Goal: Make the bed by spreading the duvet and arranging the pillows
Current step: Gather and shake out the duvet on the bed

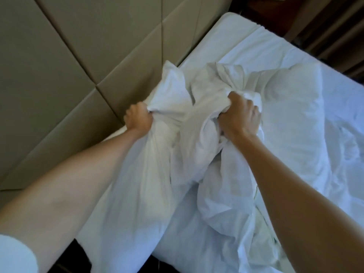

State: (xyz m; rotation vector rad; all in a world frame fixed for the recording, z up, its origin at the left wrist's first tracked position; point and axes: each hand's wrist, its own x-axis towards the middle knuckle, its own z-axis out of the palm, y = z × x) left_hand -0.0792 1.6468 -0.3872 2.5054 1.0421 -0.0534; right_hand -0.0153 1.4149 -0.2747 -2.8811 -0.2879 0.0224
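A: Duvet first, since it fills the near part of my feed. It is bunched in a thick white heap that starts at the bottom edge and rises toward the middle of the view, lying on the near side of the bed.

B: And the hands?

A: I see both bare forearms reaching in from the lower corners, a white sleeve just showing at bottom left. The left hand is a fist clenched round a twisted bunch of the duvet, close to the headboard. The right hand is also clenched, fingers buried in gathered cloth just right of the first bunch. The fabric between the two fists is pulled into taut folds.

B: Is the cloth lifted?

A: The gripped part stands above the sheet, with a crumpled peak poking up beyond the knuckles. Lower down, the rest sags toward me.

B: What lies past the hands?

A: A pillow to the right, just behind the right hand, resting on the sheet. It is white on white, so I cannot quite trace its edges. Farther back is the mattress corner against the padded beige headboard, and dark wooden furniture fills the top right corner.
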